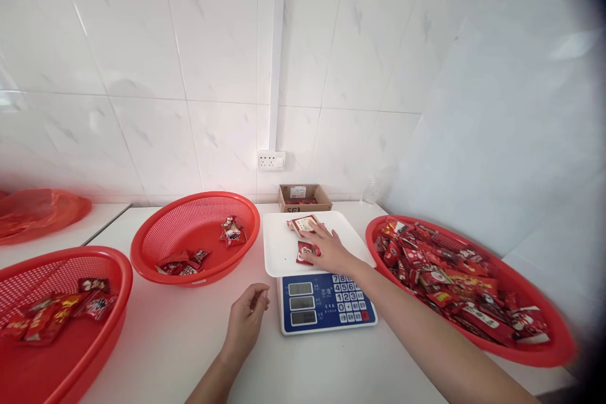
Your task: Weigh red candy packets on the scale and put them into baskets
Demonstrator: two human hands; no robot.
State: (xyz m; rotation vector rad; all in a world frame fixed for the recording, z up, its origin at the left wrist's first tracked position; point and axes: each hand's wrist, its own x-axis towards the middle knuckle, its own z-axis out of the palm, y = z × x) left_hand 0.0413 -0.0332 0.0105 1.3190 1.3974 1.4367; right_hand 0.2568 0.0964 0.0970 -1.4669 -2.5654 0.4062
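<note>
Curling left hand (247,315) beside a scale (326,315), reaching right hand (330,246) over its tray (278,237).
Closing left fingers together near the displays (302,303); cannot tell whether on anything. Spreading right fingers apart over two wrapped packets (304,252) on the tray, seemingly touching both. Showing, farther back, a cardboard box (317,207), then a socket (271,161) on white tiles (222,145).

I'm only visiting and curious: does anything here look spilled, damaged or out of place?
Nothing looks spilled or damaged. One tiny dark speck stands out against the white tray, left of the lower packet by the right hand; I can't tell what it is.
</note>
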